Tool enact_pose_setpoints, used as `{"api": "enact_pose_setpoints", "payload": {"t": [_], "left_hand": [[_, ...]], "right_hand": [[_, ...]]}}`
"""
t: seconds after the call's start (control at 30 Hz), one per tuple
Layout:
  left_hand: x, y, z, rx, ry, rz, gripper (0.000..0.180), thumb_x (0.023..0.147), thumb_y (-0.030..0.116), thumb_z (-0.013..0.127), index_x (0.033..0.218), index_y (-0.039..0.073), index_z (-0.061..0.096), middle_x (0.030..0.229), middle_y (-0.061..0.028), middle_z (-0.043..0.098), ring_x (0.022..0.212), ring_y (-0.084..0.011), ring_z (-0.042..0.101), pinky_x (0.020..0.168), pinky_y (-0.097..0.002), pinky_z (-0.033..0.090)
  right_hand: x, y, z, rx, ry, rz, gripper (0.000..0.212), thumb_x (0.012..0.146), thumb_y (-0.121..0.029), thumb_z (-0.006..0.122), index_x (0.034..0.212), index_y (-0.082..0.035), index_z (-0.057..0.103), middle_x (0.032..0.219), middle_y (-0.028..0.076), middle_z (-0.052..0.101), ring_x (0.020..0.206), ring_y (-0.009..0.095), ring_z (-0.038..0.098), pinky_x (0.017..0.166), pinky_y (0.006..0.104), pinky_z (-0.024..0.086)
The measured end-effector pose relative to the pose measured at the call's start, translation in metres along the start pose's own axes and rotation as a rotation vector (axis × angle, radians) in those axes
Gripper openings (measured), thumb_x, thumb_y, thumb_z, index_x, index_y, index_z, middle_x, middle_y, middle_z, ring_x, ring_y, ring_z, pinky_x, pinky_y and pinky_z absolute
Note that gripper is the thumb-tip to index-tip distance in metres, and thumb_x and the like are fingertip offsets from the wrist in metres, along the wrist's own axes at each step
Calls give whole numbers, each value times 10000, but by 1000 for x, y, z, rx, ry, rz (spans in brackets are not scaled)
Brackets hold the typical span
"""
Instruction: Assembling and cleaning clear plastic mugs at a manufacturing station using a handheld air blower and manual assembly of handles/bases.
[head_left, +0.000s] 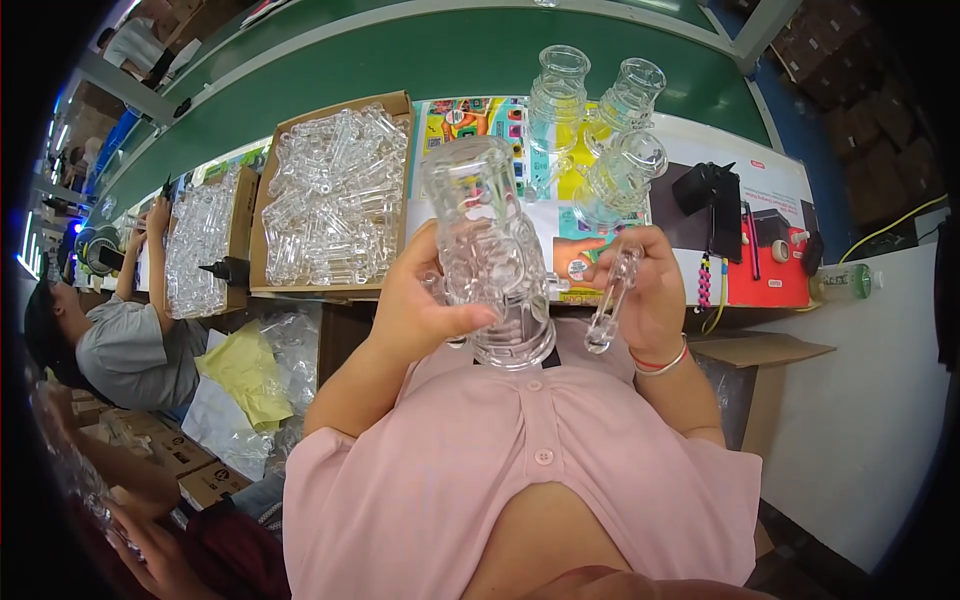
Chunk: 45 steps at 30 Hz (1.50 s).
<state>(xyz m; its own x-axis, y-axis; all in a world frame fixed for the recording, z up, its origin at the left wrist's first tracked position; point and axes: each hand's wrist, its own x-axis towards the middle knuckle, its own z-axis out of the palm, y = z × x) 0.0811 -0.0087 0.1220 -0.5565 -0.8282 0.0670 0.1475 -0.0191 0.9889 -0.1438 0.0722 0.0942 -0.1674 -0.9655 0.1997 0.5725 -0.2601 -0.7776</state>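
My left hand (412,305) is wrapped round a clear, ribbed cylindrical vessel (485,230), held tilted in front of my chest. Small knobs stick out from the vessel's side. Between the fingers of my right hand (652,295) is a clear, elongated handle-like piece (612,305), a little to the right of the vessel and apart from its main body. Past my left hand, a cardboard box (258,225) holds many similar clear pieces (335,190). Several clear vessels (557,95) of the same sort stand on the table beyond my hands.
Right of the vessels lie a black dropper-tipped bottle (697,188), a pen (750,240) and a tape roll (779,251) on a red sheet (770,285). Another black nozzle bottle (228,269) sits by a second box. A co-worker (140,345) sits at left; another person's hand (150,550) shows lower left.
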Motion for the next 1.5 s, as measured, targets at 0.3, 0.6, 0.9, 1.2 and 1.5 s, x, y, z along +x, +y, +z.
{"api": "enact_pose_setpoints", "payload": {"t": [0.3, 0.6, 0.9, 1.2, 1.5], "left_hand": [[60, -39, -24, 757, 300, -27, 754, 569, 340, 818, 1141, 33, 434, 962, -134, 566, 876, -251, 584, 734, -352, 474], [103, -53, 0, 1260, 190, 612, 696, 610, 213, 773, 1189, 31, 432, 1221, -201, 422, 1151, -374, 392, 964, -426, 331], [151, -73, 79, 876, -248, 271, 751, 527, 219, 820, 1160, 31, 463, 1156, -166, 487, 1131, -327, 420, 966, -385, 335], [65, -12, 61, -60, -201, 15, 792, 527, 312, 844, 1151, 15, 456, 1054, -87, 504, 1006, -167, 509, 835, -295, 422], [39, 3, 46, -12, -115, 76, 806, 512, 365, 846, 1135, 11, 477, 1103, -88, 470, 999, -167, 508, 845, -300, 423]], "right_hand": [[-7, -5, -45, 61, 296, -182, 340, 897, -263, 497, 1134, -24, 454, 937, 125, 572, 805, 209, 599, 812, 350, 477], [-13, -11, -71, -70, 382, -271, 336, 905, -242, 482, 1140, -5, 440, 970, 139, 568, 843, 226, 606, 810, 342, 487], [-16, -11, -76, -143, 446, -285, 315, 878, -202, 534, 1107, 4, 466, 978, 136, 567, 850, 222, 604, 809, 337, 492], [-15, -16, -44, -293, 266, -312, 409, 795, -254, 651, 1068, 10, 500, 917, 124, 602, 804, 200, 607, 749, 309, 501], [-7, -12, -7, -315, 136, -291, 448, 740, -270, 707, 1030, 16, 518, 913, 115, 572, 839, 193, 603, 727, 285, 496]]}}
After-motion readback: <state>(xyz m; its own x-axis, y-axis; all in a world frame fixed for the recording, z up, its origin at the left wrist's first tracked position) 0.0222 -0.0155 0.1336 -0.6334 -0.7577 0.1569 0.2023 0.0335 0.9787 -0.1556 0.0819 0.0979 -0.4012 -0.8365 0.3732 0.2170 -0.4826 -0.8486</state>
